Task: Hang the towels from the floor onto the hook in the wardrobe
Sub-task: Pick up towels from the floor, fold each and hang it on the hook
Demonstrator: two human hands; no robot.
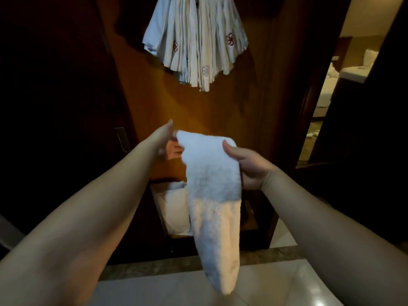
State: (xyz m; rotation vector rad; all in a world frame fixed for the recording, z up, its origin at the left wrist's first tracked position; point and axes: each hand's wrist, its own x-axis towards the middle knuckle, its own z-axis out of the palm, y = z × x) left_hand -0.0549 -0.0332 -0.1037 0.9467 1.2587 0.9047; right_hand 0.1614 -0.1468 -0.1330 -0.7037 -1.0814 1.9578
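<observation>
A white towel [212,191] hangs folded lengthwise in front of me, its lower end dangling over the floor. My right hand [247,166] grips its right edge near the top, thumb on the front. My left hand [170,144] holds the top left corner, with its fingers partly hidden behind the cloth. Above, a bunch of white towels [196,43] with red embroidered marks hangs inside the wardrobe. The hook itself is hidden above the top of the view.
The wardrobe's wooden back panel [220,107] faces me. More white cloth [174,206] lies in the low compartment at the bottom. A dark wardrobe door [55,107] stands left. A doorway [344,85] at the right opens onto a bedroom. Glossy floor tiles [276,283] lie below.
</observation>
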